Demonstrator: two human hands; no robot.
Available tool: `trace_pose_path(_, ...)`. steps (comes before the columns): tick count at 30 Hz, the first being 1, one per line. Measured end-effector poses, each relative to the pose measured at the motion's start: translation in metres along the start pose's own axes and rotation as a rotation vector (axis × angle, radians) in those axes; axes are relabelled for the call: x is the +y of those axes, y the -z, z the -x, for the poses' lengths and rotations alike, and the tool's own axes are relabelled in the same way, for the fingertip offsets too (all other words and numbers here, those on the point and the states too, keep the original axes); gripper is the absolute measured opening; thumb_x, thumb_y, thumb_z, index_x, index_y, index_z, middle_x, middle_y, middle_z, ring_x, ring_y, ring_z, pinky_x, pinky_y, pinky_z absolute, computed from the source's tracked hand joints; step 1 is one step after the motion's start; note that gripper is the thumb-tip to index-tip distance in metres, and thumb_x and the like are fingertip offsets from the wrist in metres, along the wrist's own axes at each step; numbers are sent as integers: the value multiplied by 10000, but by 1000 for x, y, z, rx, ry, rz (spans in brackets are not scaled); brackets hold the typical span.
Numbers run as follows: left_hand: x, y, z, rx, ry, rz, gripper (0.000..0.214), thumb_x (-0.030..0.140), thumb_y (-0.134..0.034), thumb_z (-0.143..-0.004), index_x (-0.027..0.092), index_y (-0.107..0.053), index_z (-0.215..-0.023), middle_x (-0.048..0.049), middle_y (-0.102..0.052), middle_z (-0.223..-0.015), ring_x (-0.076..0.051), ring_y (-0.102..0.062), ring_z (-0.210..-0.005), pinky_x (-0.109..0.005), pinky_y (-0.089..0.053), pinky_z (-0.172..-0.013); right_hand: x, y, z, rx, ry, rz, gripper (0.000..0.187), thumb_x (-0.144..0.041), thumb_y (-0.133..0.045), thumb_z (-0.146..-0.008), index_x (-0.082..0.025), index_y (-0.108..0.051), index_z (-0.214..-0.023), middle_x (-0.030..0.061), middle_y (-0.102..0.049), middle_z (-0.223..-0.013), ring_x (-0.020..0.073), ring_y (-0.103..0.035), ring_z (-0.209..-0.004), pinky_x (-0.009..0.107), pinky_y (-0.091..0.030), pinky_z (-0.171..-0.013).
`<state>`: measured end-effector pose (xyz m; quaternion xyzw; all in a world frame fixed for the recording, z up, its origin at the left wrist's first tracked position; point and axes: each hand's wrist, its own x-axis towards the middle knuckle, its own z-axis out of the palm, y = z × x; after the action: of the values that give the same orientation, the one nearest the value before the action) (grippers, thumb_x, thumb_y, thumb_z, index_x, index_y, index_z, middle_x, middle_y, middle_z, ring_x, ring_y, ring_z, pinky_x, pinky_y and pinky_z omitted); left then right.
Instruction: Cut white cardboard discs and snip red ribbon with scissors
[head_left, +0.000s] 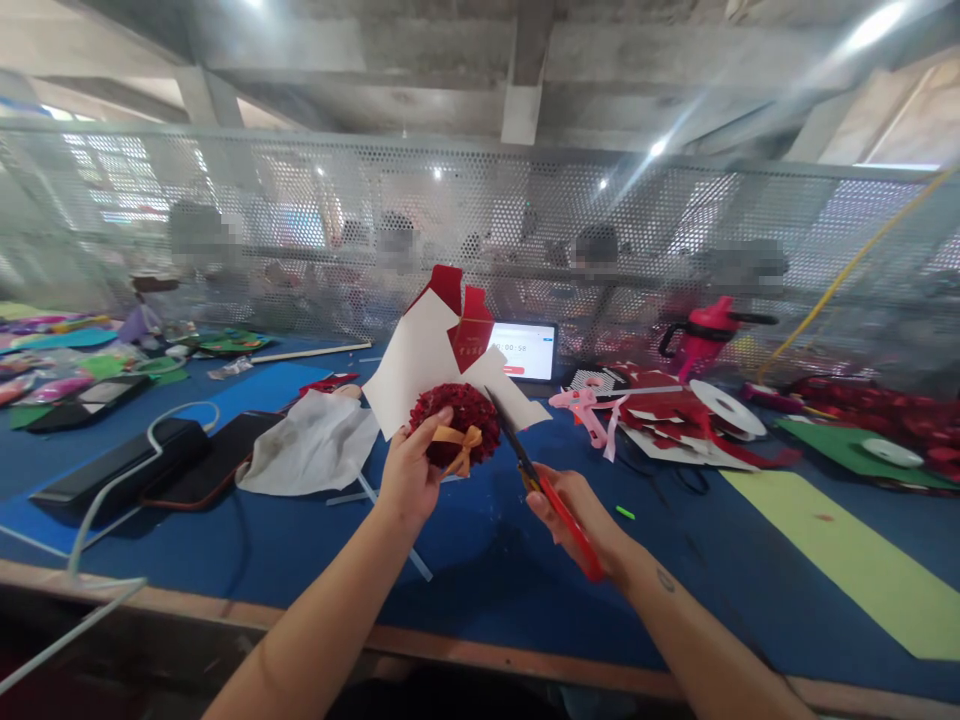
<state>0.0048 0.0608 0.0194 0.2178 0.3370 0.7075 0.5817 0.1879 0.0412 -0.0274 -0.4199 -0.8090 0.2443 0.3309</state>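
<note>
My left hand (414, 470) grips a dark red ruffled piece (457, 405) with an orange ribbon bow (459, 448) on its front. Behind it stands a sheet of card (412, 350), white on the side toward me, with red pieces showing at the top; whether it is joined to the ruffled piece I cannot tell. In my right hand (566, 515) is a pair of scissors (570, 525) with red handles. Their dark blades point up and left, at the card's lower right part, beside the ruffled piece's right edge.
A pink glue gun (589, 412) and a white ribbon spool (726, 408) lie to the right, near a pink bottle (705, 335). A lit screen (529, 350) stands behind. On the left are a white cloth (311, 445), a phone (214, 460) and a white cable (94, 510).
</note>
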Motion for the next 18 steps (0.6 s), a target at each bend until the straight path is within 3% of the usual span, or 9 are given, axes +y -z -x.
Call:
trace_pose_path(6,4,2,2,-22,11,-62,319,223,-777,-469,142,-589,-714,16,-634,-571,-178,-642,-526,-229,-490,-437,0,-3,0,11,24,67,500,-624,-232,-854,-184,-391,-678,-31,-372,-514,82,-359,-441,200,-249,-398)
trace_pose_path(11,8,4,0,-46,-6,-80,294,210,-778,-459,133,-600,-680,13,-633,-552,-171,-622,-486,-250,-501,-443,1,-1,1,29,27,128,461,-586,-280,-855,-182,-392,-663,-34,-366,-514,72,-308,-441,202,-219,-407)
trace_pose_path(18,9,3,2,-72,-50,-97,279,202,-788,-435,128,-608,-636,6,-634,-542,-170,-623,-496,-251,-496,-481,-2,6,3,-13,90,-14,455,-624,-297,-830,-200,-328,-666,-44,-321,-559,79,-299,-467,210,-235,-432)
